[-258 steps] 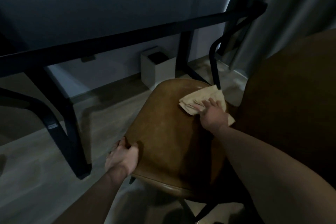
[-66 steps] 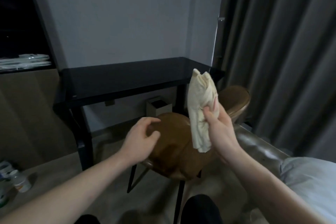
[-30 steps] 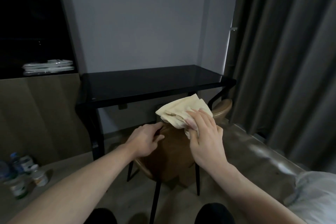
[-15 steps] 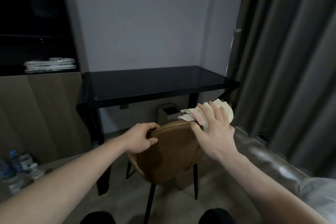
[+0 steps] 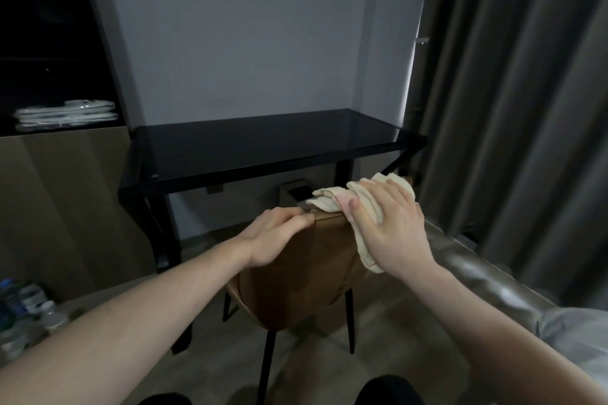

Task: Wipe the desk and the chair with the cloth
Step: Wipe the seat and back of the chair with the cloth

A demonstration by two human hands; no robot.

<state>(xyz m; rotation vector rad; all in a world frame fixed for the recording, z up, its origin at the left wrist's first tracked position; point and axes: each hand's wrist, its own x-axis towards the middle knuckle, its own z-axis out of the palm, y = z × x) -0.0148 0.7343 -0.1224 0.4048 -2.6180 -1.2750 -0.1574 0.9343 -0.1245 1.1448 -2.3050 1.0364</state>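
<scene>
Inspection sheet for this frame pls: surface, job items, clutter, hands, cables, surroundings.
Surface: black desk, glossy top, nothing on it.
Job's things: brown chair with its backrest toward the camera; cream cloth draped over the backrest's top edge.
Clutter: bottles on the floor at left; small bin under the desk; stacked packets on the cabinet.
Hands: left hand grips the backrest top; right hand presses the cloth onto it.
Cables: nothing seen.
Surroundings: grey curtain at right, sofa edge below it.
</scene>
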